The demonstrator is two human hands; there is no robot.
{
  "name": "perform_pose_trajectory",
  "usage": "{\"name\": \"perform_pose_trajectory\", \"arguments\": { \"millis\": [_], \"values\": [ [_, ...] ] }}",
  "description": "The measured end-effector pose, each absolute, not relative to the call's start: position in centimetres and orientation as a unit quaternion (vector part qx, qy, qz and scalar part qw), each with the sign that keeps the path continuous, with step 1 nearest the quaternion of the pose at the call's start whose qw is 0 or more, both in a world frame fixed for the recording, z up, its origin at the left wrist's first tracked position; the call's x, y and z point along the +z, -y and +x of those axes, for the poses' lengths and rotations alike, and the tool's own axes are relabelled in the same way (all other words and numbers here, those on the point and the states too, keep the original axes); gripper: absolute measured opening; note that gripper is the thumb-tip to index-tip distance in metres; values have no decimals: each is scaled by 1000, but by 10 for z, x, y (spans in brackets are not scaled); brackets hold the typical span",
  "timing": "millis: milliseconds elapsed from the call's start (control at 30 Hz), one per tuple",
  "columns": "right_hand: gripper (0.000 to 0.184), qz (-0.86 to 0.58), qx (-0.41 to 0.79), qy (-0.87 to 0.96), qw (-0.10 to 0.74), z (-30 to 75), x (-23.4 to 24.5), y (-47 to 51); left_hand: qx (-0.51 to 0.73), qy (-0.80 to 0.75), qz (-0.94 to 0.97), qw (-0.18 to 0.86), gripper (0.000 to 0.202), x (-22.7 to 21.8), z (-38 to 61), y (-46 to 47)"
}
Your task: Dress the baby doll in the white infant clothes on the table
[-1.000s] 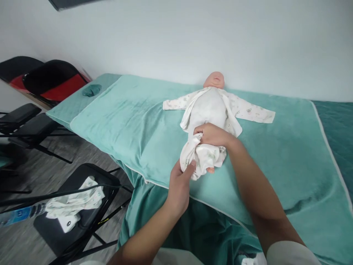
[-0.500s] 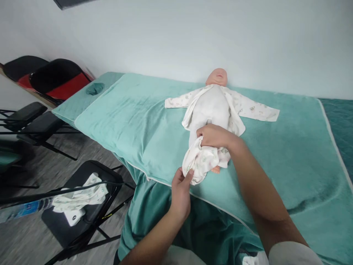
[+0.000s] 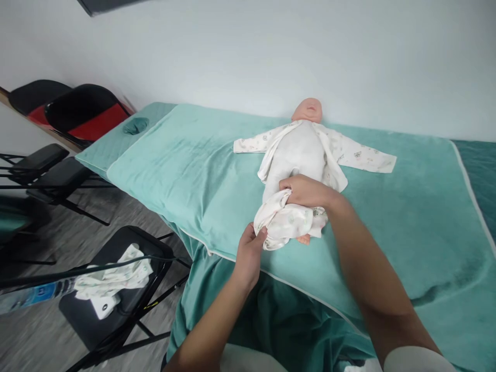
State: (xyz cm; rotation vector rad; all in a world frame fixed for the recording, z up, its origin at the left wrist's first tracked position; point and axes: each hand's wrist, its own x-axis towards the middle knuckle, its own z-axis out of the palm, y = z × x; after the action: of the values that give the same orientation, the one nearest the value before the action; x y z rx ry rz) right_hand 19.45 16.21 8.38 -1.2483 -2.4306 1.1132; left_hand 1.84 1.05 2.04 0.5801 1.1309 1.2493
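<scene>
A baby doll lies face up on the green bed, its head towards the wall. Its printed white long-sleeved top is spread open, both sleeves stretched out sideways. Bunched around the doll's lower legs are printed white baby pants. My left hand pinches their lower left edge between thumb and fingers. Over the legs, my right hand is closed on the upper edge of the pants, its fingertips partly hidden in the fabric. One doll foot shows below the cloth; the other is covered.
The green covered bed stands against the wall. At the lower left, a black folding chair carries a printed cloth, a white object and a plastic bottle. More chairs stand at the far left.
My left hand has moved slightly up and left with the edge of the pants, which now sits closer around the foot on that side. My right hand keeps its grip.
</scene>
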Motion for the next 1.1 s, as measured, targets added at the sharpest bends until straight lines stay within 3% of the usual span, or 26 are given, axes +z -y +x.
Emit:
{"name": "perform_pose_trajectory", "arguments": {
  "millis": [433, 633, 733, 900, 1000, 1100],
  "values": [
    [47, -364, 501, 779, 96, 208, 91, -164, 597, -518, 371, 488, 31, 1, 6, -74],
    [30, -402, 443, 797, 85, 205, 88, -165, 577, -519, 392, 494, 33, -2, -2, -92],
    [17, -439, 378, 808, 108, 201, 85, -165, 565, -508, 396, 516, 33, -2, -4, -104],
    [9, -486, 338, 792, 152, 197, 82, -163, 548, -494, 427, 523, 29, -2, -6, -132],
    [6, -517, 323, 773, 176, 196, 82, -162, 532, -509, 483, 474, 18, -3, -3, -149],
    [8, -546, 305, 753, 204, 196, 82, -161, 522, -529, 564, 358, 7, -6, 0, -163]
  ]
}}
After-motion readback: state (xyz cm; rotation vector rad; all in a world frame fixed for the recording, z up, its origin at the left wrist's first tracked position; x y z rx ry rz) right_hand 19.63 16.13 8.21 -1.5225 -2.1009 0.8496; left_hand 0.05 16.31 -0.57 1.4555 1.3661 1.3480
